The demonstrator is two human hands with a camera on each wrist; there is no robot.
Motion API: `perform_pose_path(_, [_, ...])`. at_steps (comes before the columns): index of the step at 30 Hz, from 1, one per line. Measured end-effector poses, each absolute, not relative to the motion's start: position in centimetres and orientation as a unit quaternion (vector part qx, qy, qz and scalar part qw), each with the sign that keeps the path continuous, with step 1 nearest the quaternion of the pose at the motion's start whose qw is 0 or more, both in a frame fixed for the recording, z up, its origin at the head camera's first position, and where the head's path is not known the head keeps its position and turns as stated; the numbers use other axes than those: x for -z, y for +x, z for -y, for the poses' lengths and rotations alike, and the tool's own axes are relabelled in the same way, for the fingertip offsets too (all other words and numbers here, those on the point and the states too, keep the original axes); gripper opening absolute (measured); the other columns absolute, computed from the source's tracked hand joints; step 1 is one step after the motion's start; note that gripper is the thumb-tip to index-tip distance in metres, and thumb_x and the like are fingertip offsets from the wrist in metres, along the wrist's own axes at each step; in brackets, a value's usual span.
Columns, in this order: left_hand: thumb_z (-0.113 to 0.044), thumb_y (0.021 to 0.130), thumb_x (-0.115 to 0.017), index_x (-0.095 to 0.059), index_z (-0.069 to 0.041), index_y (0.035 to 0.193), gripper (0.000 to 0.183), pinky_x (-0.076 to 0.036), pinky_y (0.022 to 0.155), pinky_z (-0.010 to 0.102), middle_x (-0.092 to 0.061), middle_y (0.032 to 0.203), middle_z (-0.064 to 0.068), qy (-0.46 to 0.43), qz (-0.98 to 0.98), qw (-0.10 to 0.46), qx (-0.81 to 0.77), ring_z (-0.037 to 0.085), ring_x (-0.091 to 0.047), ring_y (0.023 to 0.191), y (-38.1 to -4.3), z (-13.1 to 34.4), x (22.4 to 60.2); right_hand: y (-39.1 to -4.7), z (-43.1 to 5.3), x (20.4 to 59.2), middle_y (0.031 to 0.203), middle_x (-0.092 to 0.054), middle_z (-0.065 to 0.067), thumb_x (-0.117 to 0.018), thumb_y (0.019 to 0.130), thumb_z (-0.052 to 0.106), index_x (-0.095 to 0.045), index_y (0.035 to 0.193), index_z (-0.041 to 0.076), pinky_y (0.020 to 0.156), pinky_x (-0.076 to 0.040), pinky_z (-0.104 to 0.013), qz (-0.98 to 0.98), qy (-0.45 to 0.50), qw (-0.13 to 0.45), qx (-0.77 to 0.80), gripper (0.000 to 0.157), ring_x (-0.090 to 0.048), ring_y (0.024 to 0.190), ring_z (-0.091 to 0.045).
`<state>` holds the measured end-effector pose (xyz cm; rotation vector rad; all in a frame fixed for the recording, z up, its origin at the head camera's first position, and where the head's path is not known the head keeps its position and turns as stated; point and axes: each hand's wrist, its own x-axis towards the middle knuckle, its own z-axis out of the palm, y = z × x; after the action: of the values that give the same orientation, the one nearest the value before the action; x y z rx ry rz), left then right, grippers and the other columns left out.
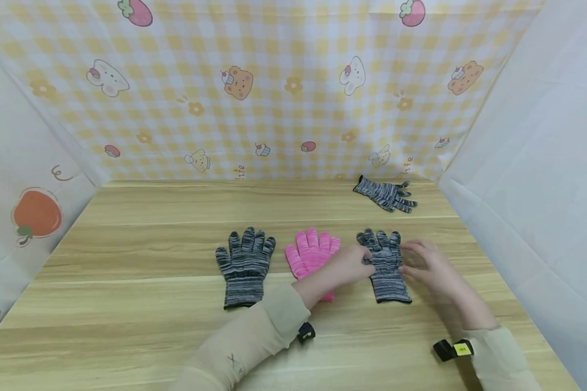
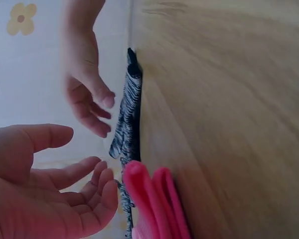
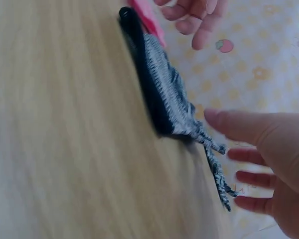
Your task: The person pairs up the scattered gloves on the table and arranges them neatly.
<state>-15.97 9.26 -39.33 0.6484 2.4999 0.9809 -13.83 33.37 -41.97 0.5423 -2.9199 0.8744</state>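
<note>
A grey-and-black knit glove (image 1: 387,271) lies on the table between the two hands, fingers toward the back. My left hand (image 1: 349,265) is at its left edge, partly over the pink glove (image 1: 312,251); the left wrist view shows its fingers (image 2: 92,191) loosely bent and holding nothing. On the other side, my right hand (image 1: 430,267) is beside the same glove's right edge, thumb and fingers spread apart. In the right wrist view that hand (image 3: 284,159) hovers by the glove (image 3: 167,89) without gripping it. The left forearm hides part of the pink glove's cuff.
Another grey-and-black glove (image 1: 247,266) lies flat to the left of the pink one. A further striped glove (image 1: 383,194) rests sideways near the back edge. A checked cloth (image 1: 293,108) hangs behind the wooden table (image 1: 151,255), with white cloth at both sides.
</note>
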Motion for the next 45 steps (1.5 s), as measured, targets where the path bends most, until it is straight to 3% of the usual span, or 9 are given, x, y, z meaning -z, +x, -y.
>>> perform_pose_path(5, [-0.031,0.09,-0.064,-0.062,-0.014,0.127,0.04,-0.045,0.083,0.024,-0.054,0.127,0.002,0.298,-0.912,0.149,-0.239,0.012,-0.052,0.103,-16.5,-9.6,39.9,-14.2,-33.6,42.4,0.143,-0.039,-0.022,-0.076,0.083,0.028,-0.05,0.136,0.001,0.099,-0.024,-0.069,0.946,0.215,0.04,-0.238,0.065,-0.028,0.13,-0.047])
perform_pose_path(8, [-0.037,0.09,-0.063,-0.057,-0.02,0.134,0.047,-0.033,0.105,0.037,-0.044,0.14,0.0,0.321,-0.917,0.149,-0.184,0.017,-0.038,0.13,-16.8,-10.0,40.3,-14.4,-33.5,42.5,0.147,-0.035,-0.021,-0.073,0.084,0.036,-0.047,0.139,0.003,0.101,-0.019,-0.07,0.949,0.227,0.022,-0.216,0.069,-0.025,0.134,-0.047])
perform_pose_path(11, [-0.04,0.09,-0.061,-0.049,-0.023,0.141,0.055,-0.023,0.11,0.051,-0.028,0.154,0.0,0.33,-0.913,0.179,-0.159,0.021,-0.023,0.14,-16.9,-10.3,40.5,-14.5,-33.3,42.6,0.15,-0.033,-0.019,-0.071,0.085,0.041,-0.044,0.142,0.005,0.102,-0.018,-0.069,0.95,0.239,0.001,-0.199,0.072,-0.025,0.135,-0.046])
perform_pose_path(19, [-0.042,0.09,-0.059,-0.041,-0.024,0.147,0.062,-0.014,0.113,0.051,-0.02,0.157,0.0,0.33,-0.907,0.225,-0.134,0.018,-0.017,0.142,-16.8,-10.6,40.7,-14.4,-32.9,42.8,0.15,-0.031,-0.022,-0.066,0.087,0.046,-0.043,0.143,0.004,0.104,-0.017,-0.067,0.953,0.236,-0.044,-0.184,0.073,-0.025,0.135,-0.045])
perform_pose_path(36, [-0.046,0.09,-0.059,-0.041,-0.025,0.146,0.062,-0.019,0.112,0.05,-0.025,0.155,0.001,0.337,-0.914,0.204,-0.094,0.021,-0.021,0.141,-16.3,-10.5,40.7,-13.7,-32.4,42.7,0.149,-0.031,-0.024,-0.067,0.087,0.046,-0.045,0.141,0.003,0.101,-0.025,-0.068,0.959,0.221,-0.045,-0.169,0.072,-0.03,0.131,-0.048])
perform_pose_path(45, [-0.042,0.092,-0.058,-0.049,-0.022,0.141,0.054,-0.027,0.109,0.048,-0.038,0.149,0.0,0.339,-0.914,0.183,-0.13,0.02,-0.033,0.136,-16.8,-10.8,40.7,-13.8,-32.2,42.4,0.149,-0.031,-0.024,-0.067,0.086,0.048,-0.046,0.141,0.003,0.102,-0.026,-0.066,0.959,0.212,-0.059,-0.18,0.074,-0.029,0.132,-0.048])
